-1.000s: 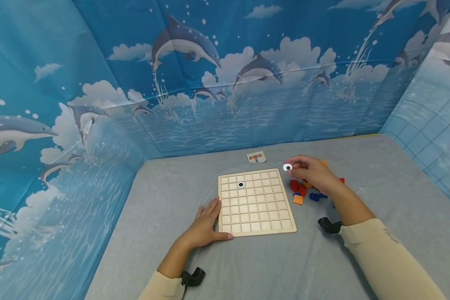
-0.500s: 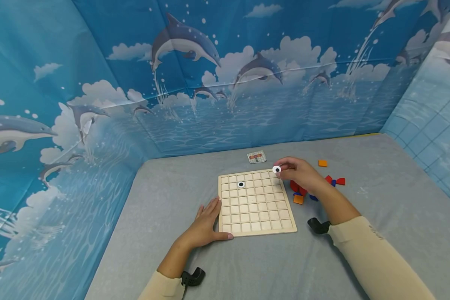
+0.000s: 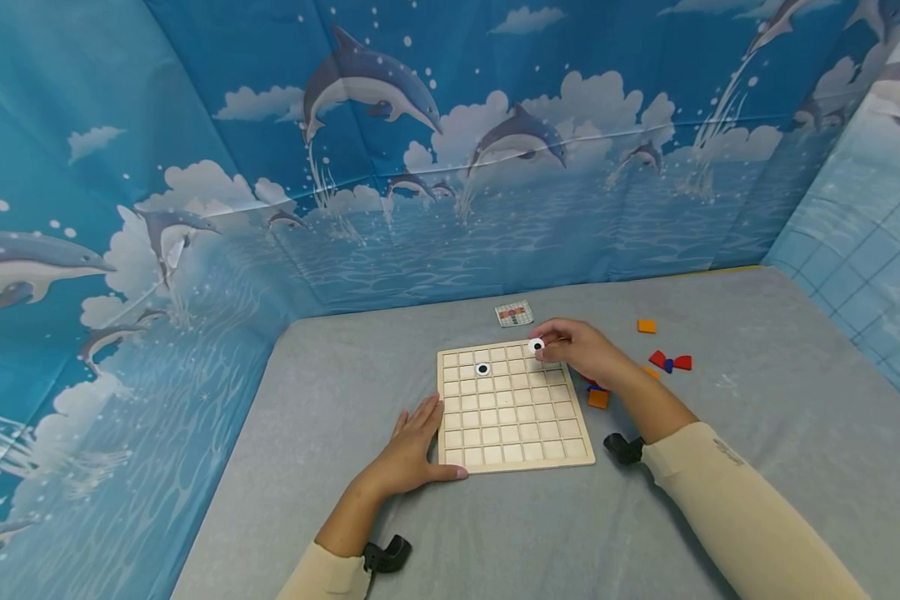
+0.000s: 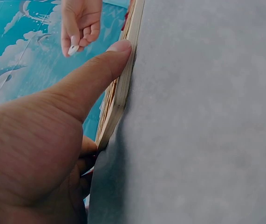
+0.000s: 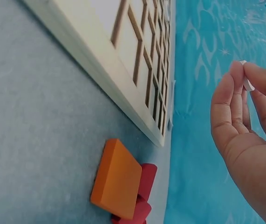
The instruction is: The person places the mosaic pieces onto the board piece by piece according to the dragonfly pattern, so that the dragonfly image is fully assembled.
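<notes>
A wooden grid board (image 3: 507,402) lies flat on the grey-covered table. My left hand (image 3: 408,454) rests at its near left corner, fingers along the left side and thumb (image 4: 102,65) laid on the near edge. One white disc with a black dot, an eye piece (image 3: 483,369), sits in a cell toward the back left. Above the board's far right part, my right hand (image 3: 581,346) pinches a second eye piece (image 3: 536,346) between thumb and fingertips. In the right wrist view this held eye piece (image 5: 248,84) shows edge-on, apart from the board.
A small printed pattern card (image 3: 513,314) lies behind the board. To the right are an orange square (image 3: 647,327), a red and blue bow-shaped group (image 3: 671,362) and another orange square (image 3: 598,399). My right forearm partly covers other pieces. A dolphin-print curtain (image 3: 450,208) stands behind the table.
My right hand has moved left with the eye piece, from above the loose pieces to over the board's far right part. The left hand has stayed at the corner.
</notes>
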The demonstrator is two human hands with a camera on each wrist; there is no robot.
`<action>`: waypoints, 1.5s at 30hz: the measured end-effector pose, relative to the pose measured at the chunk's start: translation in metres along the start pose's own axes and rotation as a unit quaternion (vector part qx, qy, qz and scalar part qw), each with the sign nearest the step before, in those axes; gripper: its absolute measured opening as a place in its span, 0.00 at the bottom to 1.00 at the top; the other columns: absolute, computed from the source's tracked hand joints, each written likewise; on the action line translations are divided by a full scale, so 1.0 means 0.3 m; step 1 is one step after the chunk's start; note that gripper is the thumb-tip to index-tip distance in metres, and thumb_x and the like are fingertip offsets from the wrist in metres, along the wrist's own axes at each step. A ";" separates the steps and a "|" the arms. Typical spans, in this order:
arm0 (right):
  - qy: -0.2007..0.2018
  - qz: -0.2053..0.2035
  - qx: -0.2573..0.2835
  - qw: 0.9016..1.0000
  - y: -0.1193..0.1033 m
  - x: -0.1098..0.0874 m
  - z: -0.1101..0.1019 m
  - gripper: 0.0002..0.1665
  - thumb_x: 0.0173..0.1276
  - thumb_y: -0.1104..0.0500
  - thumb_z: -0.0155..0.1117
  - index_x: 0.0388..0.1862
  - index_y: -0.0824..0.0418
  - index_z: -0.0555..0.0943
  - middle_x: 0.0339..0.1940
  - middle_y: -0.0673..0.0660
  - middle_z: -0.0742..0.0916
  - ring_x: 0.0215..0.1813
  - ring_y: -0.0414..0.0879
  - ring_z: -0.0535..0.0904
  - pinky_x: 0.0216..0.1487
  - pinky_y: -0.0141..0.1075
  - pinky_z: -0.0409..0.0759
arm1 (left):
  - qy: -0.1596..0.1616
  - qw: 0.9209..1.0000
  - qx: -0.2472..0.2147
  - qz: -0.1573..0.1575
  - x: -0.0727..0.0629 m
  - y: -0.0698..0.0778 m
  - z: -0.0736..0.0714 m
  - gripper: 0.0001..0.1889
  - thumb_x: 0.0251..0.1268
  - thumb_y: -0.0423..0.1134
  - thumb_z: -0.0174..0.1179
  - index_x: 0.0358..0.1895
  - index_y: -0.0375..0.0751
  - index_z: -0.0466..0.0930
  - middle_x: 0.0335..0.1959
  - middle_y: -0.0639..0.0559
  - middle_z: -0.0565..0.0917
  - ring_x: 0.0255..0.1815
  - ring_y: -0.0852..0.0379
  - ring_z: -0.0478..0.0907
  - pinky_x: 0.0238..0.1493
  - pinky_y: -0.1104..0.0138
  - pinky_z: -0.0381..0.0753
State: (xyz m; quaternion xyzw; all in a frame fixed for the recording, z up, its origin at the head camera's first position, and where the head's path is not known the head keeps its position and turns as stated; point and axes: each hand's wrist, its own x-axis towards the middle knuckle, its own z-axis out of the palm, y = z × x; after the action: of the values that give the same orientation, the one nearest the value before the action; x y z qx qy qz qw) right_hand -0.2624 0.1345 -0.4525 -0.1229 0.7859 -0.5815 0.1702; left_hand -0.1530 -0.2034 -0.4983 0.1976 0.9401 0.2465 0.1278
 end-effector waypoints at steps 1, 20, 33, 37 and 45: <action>0.000 0.000 -0.002 1.000 -0.001 0.004 0.005 0.24 0.74 0.59 0.63 0.67 0.62 0.76 0.55 0.64 0.79 0.56 0.64 0.78 0.64 0.58 0.76 | 0.000 1.000 0.001 -0.001 0.000 0.000 0.000 0.62 0.54 0.64 0.72 0.82 0.36 0.45 0.85 0.44 0.45 0.86 0.47 0.42 0.82 0.41 0.36; -0.024 0.030 0.003 0.999 -0.007 0.096 0.068 0.20 0.75 0.67 0.58 0.63 0.67 0.78 0.46 0.63 0.80 0.57 0.63 0.82 0.62 0.52 0.82 | -0.009 1.000 0.002 -0.013 0.000 0.003 -0.005 0.63 0.54 0.66 0.70 0.82 0.39 0.43 0.85 0.48 0.44 0.86 0.51 0.40 0.83 0.44 0.34; -0.044 0.029 -0.072 0.996 -0.010 0.137 0.100 0.18 0.76 0.66 0.56 0.62 0.66 0.80 0.47 0.63 0.85 0.55 0.57 0.86 0.55 0.48 0.85 | -0.002 1.000 0.002 -0.010 -0.004 0.007 -0.005 0.62 0.54 0.66 0.71 0.82 0.38 0.44 0.85 0.48 0.44 0.86 0.51 0.40 0.83 0.43 0.35; -0.049 0.039 -0.077 0.995 -0.009 0.157 0.113 0.17 0.75 0.65 0.59 0.60 0.65 0.81 0.46 0.62 0.85 0.54 0.56 0.86 0.52 0.46 0.85 | -0.003 1.000 0.004 -0.012 -0.005 0.008 -0.006 0.62 0.54 0.66 0.70 0.82 0.38 0.44 0.85 0.47 0.44 0.86 0.51 0.40 0.83 0.43 0.35; -0.053 0.040 -0.098 0.993 -0.002 0.172 0.122 0.16 0.74 0.65 0.60 0.58 0.63 0.82 0.42 0.60 0.85 0.45 0.51 0.85 0.43 0.41 0.83 | -0.005 1.000 0.007 -0.014 -0.005 0.007 -0.005 0.63 0.54 0.67 0.70 0.82 0.38 0.43 0.85 0.47 0.44 0.86 0.51 0.40 0.83 0.44 0.35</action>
State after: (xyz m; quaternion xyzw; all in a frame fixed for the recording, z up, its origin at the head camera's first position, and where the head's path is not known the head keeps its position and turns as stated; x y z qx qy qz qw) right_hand -0.2944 0.0822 -0.4680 -0.1381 0.8335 -0.4869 0.2218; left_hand -0.1514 -0.2031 -0.4959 0.1868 0.9437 0.2376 0.1344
